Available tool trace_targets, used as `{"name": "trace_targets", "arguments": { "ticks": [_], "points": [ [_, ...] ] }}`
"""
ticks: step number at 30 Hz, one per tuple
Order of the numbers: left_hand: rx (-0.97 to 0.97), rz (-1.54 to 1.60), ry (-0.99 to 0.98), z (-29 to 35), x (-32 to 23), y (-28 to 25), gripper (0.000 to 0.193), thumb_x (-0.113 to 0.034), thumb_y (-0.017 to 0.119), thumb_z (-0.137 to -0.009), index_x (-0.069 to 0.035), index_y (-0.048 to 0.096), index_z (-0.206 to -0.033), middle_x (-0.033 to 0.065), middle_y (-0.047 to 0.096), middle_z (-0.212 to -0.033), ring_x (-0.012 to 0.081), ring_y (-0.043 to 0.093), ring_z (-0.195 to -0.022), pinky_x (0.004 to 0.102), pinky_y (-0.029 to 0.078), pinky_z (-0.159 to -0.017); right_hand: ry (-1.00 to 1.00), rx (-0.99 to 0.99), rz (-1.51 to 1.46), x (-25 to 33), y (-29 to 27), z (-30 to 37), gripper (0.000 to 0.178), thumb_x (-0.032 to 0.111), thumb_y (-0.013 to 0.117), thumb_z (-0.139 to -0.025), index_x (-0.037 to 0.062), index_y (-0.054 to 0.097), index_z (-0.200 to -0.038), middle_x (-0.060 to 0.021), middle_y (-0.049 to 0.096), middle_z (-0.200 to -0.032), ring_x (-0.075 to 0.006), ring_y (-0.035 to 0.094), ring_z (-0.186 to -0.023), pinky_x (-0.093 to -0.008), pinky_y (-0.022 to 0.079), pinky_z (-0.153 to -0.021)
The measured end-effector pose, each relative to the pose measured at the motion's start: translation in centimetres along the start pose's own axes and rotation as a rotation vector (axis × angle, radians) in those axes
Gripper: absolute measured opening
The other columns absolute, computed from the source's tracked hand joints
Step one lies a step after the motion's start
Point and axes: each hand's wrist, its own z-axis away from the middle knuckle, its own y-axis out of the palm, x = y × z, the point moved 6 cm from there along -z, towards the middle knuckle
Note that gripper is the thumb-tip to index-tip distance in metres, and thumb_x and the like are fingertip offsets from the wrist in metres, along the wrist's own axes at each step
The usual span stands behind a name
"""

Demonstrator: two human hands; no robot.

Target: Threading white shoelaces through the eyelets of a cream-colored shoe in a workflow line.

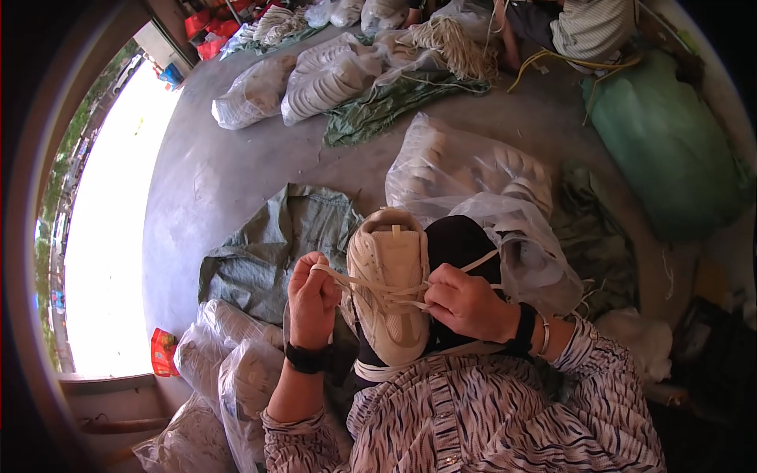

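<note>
A cream sneaker [388, 276] rests on my lap, heel end pointing away from me. White shoelaces [359, 282] run across its upper. My left hand [312, 301] is closed around a lace end, pulled out to the shoe's left. My right hand [465, 302] pinches the lace at the shoe's right side, with another flat lace strip [482, 261] stretching up and right from it. Both wrists wear dark bands; the right also has a thin bracelet.
Clear plastic bags of pale shoes lie ahead [465, 169], at lower left [229, 363] and further back [319, 75]. Green sacks [272, 252] cover the concrete floor. A large green bag [670, 146] sits right. Another person [591, 27] sits at the top beside a bundle of laces [453, 43].
</note>
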Motion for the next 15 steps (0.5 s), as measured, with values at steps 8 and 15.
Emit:
{"name": "trace_targets", "arguments": {
  "ticks": [8,15],
  "points": [
    [-0.063,-0.057,0.051,0.4,-1.1,0.8,0.004,-0.009,0.048,-0.094,-0.01,0.052,-0.095,-0.0047,0.042,-0.056,0.003,0.029,-0.043,0.0184,0.024,-0.041,0.032,-0.075,0.172,-0.7,0.0,-1.3,0.018,-0.001,0.065,-0.071,0.0039,0.053,-0.084,-0.0075,0.046,-0.077,-0.0247,0.054,-0.064,-0.0328,0.047,-0.052],
    [-0.045,0.048,0.027,0.8,-0.9,0.4,0.002,-0.009,0.051,-0.092,-0.008,0.051,-0.094,-0.0045,0.042,-0.059,0.0029,0.029,-0.045,0.0191,0.023,-0.042,0.084,-0.057,0.213,-0.5,0.4,0.2,0.015,0.002,0.061,-0.073,0.005,0.055,-0.087,-0.0073,0.045,-0.078,-0.023,0.055,-0.068,-0.0328,0.049,-0.054]
  ]
}}
